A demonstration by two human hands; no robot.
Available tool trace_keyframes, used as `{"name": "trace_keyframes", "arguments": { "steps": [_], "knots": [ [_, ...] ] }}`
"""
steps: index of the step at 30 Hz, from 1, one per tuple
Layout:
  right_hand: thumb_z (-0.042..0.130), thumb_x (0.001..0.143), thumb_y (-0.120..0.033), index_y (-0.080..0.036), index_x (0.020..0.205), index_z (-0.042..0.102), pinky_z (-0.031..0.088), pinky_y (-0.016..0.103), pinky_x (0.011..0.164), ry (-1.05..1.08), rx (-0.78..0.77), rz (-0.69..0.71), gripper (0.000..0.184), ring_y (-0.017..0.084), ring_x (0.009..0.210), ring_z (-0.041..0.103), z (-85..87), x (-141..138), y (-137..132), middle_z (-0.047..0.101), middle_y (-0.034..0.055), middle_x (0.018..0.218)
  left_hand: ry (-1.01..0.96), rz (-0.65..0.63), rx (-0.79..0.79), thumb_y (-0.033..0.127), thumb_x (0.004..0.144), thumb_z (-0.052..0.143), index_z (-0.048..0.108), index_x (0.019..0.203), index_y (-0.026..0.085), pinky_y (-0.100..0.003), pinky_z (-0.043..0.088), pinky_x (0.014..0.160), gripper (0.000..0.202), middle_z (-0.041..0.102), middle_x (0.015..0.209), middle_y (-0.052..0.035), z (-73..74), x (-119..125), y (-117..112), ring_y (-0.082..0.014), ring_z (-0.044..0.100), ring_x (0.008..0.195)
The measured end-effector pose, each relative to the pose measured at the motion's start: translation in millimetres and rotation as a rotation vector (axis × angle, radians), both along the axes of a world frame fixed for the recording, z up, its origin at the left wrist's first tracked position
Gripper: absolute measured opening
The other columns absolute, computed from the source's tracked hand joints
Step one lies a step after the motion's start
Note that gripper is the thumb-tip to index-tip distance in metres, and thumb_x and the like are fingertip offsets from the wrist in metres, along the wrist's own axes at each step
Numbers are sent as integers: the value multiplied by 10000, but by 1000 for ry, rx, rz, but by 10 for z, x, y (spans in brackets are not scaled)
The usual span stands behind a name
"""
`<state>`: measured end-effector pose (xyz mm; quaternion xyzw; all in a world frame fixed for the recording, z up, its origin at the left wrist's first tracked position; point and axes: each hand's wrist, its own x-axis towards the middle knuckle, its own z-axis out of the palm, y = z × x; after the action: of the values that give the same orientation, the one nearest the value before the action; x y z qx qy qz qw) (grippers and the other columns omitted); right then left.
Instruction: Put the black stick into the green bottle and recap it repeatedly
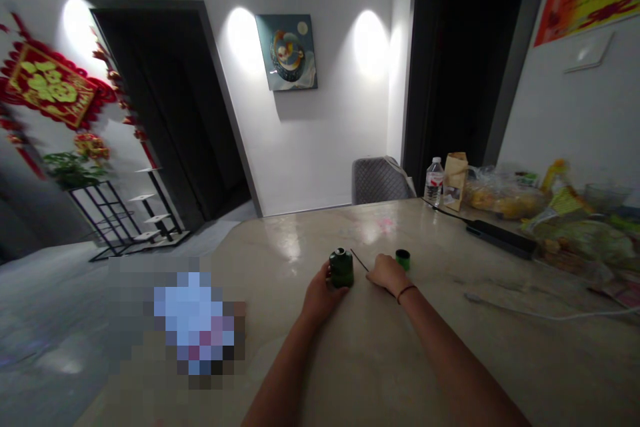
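A dark green bottle [342,269] with its mouth uncovered stands upright near the middle of the table. My left hand [321,290] wraps round its left side and lower part. To the right of the bottle, my right hand [388,273] pinches a thin dark stick [359,259], whose far end points up and left towards the bottle without touching it. A green cap [403,259] sits on the table just beyond my right hand, its dark opening facing up.
The marble-patterned table [310,233] spreads around my hands. A water bottle [435,181], a paper bag [455,180], bagged food [505,193] and a black power strip [501,239] crowd the right side. A white cable [540,313] crosses the right. A blurred patch [197,320] covers something at left.
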<state>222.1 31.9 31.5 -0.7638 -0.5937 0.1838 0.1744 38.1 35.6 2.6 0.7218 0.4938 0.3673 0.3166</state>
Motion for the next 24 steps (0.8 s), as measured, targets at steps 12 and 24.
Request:
{"name": "trace_keyframes", "arguments": {
  "steps": [12,24],
  "knots": [
    [470,713,-84,-126,715,590,474,200,482,852,-61,1,127,83,434,546,17,258,76,587,2,525,31,-13,10,213,603,662,383,1236,224,-306,461,798,692,604,1085,-75,22,5,-17,-196,602,936],
    [598,676,-306,-130,717,594,444,218,513,960,523,38,180,102,511,572,347,269,70,654,44,630,56,7,25,234,600,657,394,1230,231,-285,457,781,683,614,1059,-69,10,10,-6,-187,611,904]
  ]
}}
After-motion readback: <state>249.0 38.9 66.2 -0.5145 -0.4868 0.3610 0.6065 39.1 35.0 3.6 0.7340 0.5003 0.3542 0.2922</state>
